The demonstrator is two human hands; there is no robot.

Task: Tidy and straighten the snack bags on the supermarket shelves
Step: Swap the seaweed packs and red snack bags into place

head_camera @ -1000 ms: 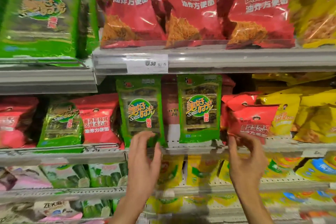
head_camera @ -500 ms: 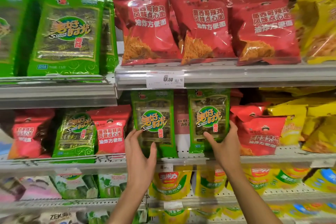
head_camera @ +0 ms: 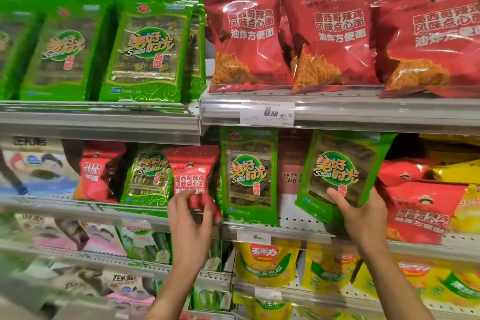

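1. The right hand grips a green seaweed bag by its lower edge, tilted, just above the middle shelf.
2. The left hand has its grip narrow, fingers curled against a small red noodle bag.
3. Between them stands an upright green bag; behind it, a pink pack.
4. Big red bags crowd the shelf above, over a price tag.

One head-worn wide-angle view only; it faced the grey metal supermarket shelving head-on from close range, at arm's reach, angled slightly left; straight shelf edges bowed toward the frame's borders; the left margin was blurred; no second view was supplied for overlap.
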